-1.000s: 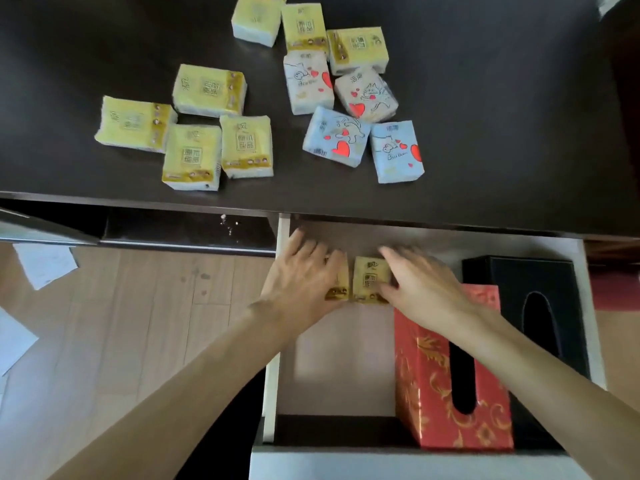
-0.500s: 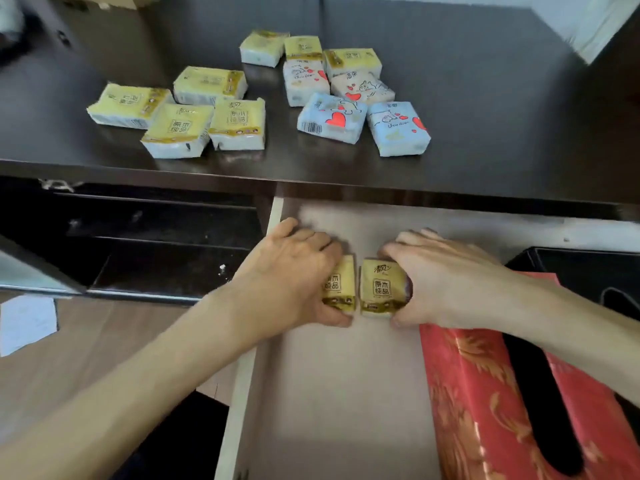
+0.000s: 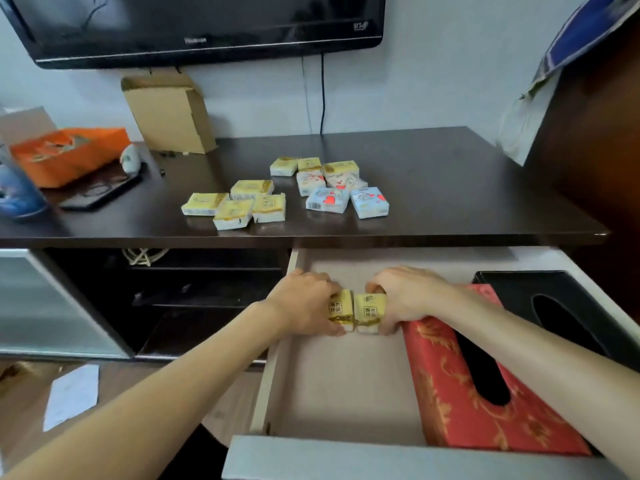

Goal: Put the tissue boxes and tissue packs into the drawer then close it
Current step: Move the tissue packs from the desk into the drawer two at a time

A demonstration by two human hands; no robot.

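The drawer (image 3: 273,372) is pulled open below the dark desk (image 3: 450,188). Inside it, my left hand (image 3: 304,306) grips a yellow tissue pack (image 3: 337,308), and my right hand (image 3: 405,296) grips a second yellow tissue pack (image 3: 370,310). The two packs stand side by side, touching, near the drawer's back left. A red tissue box (image 3: 446,386) and a black tissue box (image 3: 512,289) lie in the drawer's right half. On the desk lie several yellow packs (image 3: 239,202) and several heart-printed packs (image 3: 346,192).
A TV (image 3: 194,26) hangs on the wall above the desk. A cardboard box (image 3: 169,112), an orange bag (image 3: 65,154) and a dark tablet (image 3: 97,192) sit at the desk's back left. Open dark shelves (image 3: 194,296) lie left of the drawer. Paper (image 3: 72,396) lies on the floor.
The view has tilted up, now showing the wall and TV. Both hands have stayed in the drawer on the two yellow packs, which now stand more upright.
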